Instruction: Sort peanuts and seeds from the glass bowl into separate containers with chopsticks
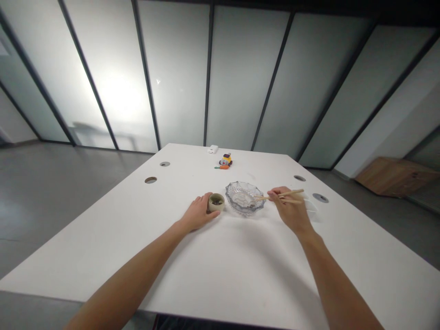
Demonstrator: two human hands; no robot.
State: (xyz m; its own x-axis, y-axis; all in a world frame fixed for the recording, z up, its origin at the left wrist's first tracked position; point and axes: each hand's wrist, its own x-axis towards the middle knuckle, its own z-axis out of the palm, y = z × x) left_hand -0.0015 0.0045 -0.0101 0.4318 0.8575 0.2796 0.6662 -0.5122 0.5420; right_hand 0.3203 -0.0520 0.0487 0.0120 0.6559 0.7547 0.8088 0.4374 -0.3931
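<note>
My left hand is wrapped round the left side of a small pale green cup, which stands on the table with small dark bits inside. Right of the cup sits a clear scalloped glass bowl. My right hand grips a pair of wooden chopsticks, their tips reaching into the bowl from the right. A few small dark bits seem to lie in the bowl near the tips, too small to name. Partly hidden behind my right hand is a white dish.
On the white table, beyond the bowl, are a yellow toy car, an orange carrot-shaped object and a small white box. Round holes pierce the tabletop on both sides. Frosted glass panels stand behind.
</note>
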